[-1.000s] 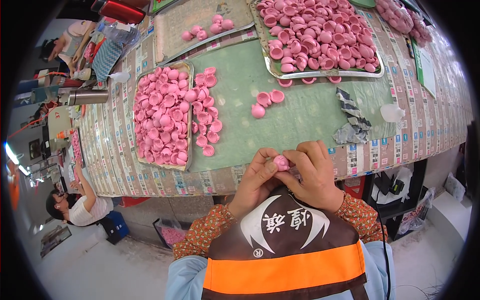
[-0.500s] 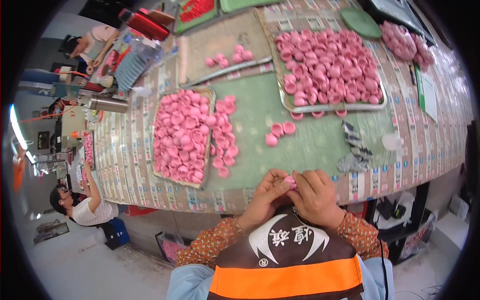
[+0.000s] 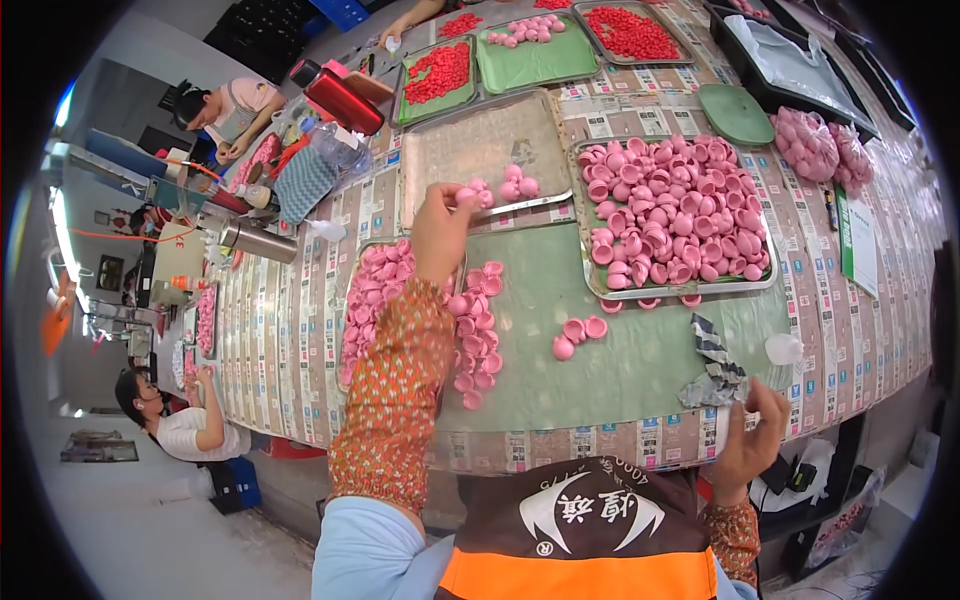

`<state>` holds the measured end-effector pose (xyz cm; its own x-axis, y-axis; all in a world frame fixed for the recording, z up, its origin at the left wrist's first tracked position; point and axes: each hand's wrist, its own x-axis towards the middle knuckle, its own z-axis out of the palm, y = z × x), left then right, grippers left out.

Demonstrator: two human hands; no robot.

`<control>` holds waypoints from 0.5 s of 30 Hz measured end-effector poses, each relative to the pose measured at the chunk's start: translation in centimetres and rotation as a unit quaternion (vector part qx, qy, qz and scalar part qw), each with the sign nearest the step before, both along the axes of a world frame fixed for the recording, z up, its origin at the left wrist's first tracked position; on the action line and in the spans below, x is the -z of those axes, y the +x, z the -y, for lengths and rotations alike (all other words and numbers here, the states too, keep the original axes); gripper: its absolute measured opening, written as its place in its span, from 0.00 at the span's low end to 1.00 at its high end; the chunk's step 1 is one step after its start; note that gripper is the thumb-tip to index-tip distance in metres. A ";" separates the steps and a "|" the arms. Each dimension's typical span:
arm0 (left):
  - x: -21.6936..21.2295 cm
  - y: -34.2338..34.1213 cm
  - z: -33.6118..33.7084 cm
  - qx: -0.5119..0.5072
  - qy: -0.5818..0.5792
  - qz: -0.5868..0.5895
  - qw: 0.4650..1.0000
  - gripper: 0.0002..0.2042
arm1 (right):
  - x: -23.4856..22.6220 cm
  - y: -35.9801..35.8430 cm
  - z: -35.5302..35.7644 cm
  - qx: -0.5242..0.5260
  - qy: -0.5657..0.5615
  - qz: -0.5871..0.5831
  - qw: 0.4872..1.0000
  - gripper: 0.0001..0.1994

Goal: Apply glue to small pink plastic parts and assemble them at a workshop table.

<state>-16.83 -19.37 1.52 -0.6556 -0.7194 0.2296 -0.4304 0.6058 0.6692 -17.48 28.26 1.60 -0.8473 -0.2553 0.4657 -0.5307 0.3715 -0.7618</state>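
Observation:
My left hand [image 3: 443, 238] reaches out to the near edge of a shallow metal tray [image 3: 480, 125]. Its fingertips are closed on a small pink ball [image 3: 466, 196], beside a few joined pink balls [image 3: 518, 182] in that tray. Low on the right, my right hand [image 3: 752, 440] hangs at the table edge with thumb and fingers apart. It is nearest to a crumpled black-and-grey striped rag [image 3: 715, 375]; whether the fingertips touch it I cannot tell. Three loose pink hollow pieces [image 3: 578, 335] lie on the green mat [image 3: 540, 390] between the hands.
A full tray of pink half-shells [image 3: 680, 215] stands right of centre, another pink pile [image 3: 375, 290] under my left forearm. Trays of red pieces [image 3: 630, 33], a green lid [image 3: 735, 113], bagged pink pieces [image 3: 803, 145] and a red bottle [image 3: 338, 97] stand farther off. Other people work at left.
My hands were together over the table's front edge, with a pink piece between them. The left has moved forward to the tray with a pink ball; the right has moved toward the rag.

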 end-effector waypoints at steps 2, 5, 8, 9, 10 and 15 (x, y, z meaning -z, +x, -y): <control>1.2 -0.2 3.2 -0.003 -0.044 0.041 0.998 0.15 | 1.2 -0.6 -1.4 0.079 -0.049 0.026 0.995 0.18; 1.9 0.0 4.8 -0.017 -0.103 0.088 0.991 0.16 | 1.6 -1.9 -2.0 0.164 -0.114 0.063 0.978 0.17; 1.4 0.0 4.5 -0.036 -0.103 0.115 0.987 0.15 | 2.8 -3.0 -3.2 0.180 -0.127 0.096 0.971 0.19; 1.3 0.1 4.2 -0.024 -0.103 0.120 0.987 0.15 | 3.1 -3.4 -3.3 0.189 -0.138 0.102 0.967 0.21; 1.2 0.3 4.0 -0.012 -0.104 0.125 0.987 0.15 | 3.3 -3.7 -3.5 0.184 -0.133 0.108 0.968 0.21; 0.4 1.6 3.0 0.004 -0.112 0.172 0.979 0.15 | 2.7 -5.0 -2.7 0.148 -0.095 0.133 0.975 0.28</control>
<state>-15.24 -22.37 1.07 -0.7278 -0.6702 0.1455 -0.6009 0.7254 0.3355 -22.44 30.98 -1.07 -0.9681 0.0875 0.2346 -0.1962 0.3172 -0.9279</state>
